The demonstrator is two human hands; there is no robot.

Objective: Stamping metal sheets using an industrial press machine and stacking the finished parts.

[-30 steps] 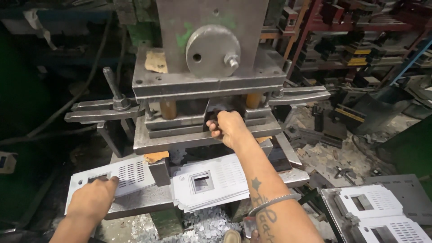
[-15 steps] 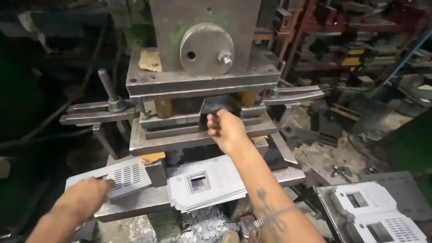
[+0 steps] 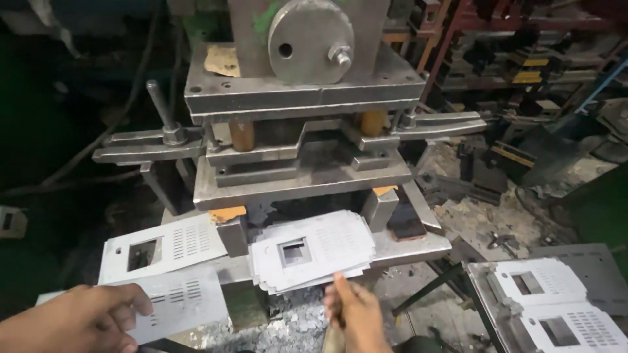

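Observation:
My left hand is at the bottom left, thumb over a thin grey punched plate with slots, gripping its near corner. My right hand, blurred, is low in the middle. Its fingertips touch the front edge of a fanned stack of punched plates, each with a square window, lying on the press bed. Above them the heavy steel press die shows a narrow gap with no hand inside. A second slotted plate lies on the bed's left side.
A round steel hub with a bolt sits on the ram above. Clamp arms stick out from the die's sides. At the right a tray holds more punched plates. Scrap chips lie below the bed and metal parts crowd the floor and racks behind.
My right hand has come out of the die gap and dropped to the front edge of the plate stack. My left hand has pulled back toward me with a plate.

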